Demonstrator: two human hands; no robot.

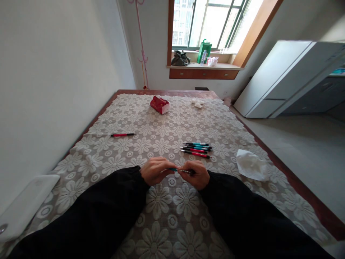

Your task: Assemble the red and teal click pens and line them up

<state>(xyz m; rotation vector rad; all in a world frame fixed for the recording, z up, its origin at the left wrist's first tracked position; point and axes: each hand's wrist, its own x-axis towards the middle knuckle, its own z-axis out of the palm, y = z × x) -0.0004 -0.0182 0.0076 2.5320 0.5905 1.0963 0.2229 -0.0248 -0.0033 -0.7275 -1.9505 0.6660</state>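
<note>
Just in front of me, over the tablecloth, my left hand (154, 172) and my right hand (196, 175) meet fingertip to fingertip. The left fingers are closed on a teal pen (173, 169), most of it covered by them. Pinched in the right thumb and fingers is a slim dark and silvery part (186, 171) at the pen's right end; whether it is joined to the teal piece I cannot tell. Beyond the right hand lies a small group of teal pens (198, 146) and red pens (196, 154), side by side. A single red pen (122, 135) rests farther left.
A flowered tablecloth (159, 201) covers the table. On it are a red tissue pack (160, 104), a crumpled tissue (198, 103), a white sheet of tissue (252, 165) at right and a white phone-like slab (25, 207) at left. A wall runs along the left side.
</note>
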